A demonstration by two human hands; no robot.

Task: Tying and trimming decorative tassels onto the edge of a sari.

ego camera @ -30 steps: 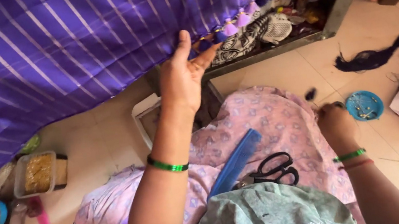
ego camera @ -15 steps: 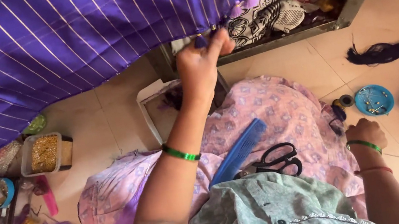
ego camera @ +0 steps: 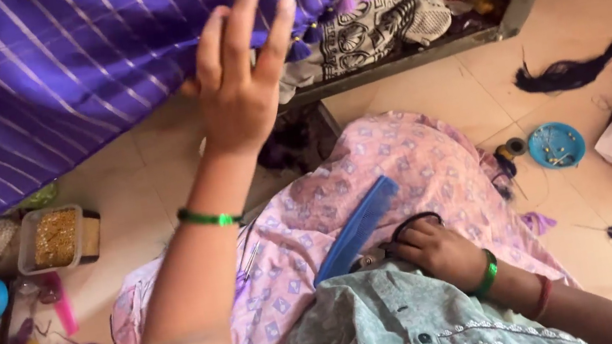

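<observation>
Head view: right hand grip closes on scissors.

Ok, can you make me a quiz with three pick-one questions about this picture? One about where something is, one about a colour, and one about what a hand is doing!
1. Where does the blue comb lie?
A. on the pink cloth over the lap
B. in the clear box
C. on the bare floor

2. What colour is the bangle on the left wrist?
A. red
B. green
C. white

3. How is the left hand?
A. in a fist
B. gripping a comb
C. open, fingers spread

Answers: 1 A, the comb rests on the pink cloth. 2 B, the band is bright green. 3 C, its fingers are stretched out before the purple striped fabric.
</observation>
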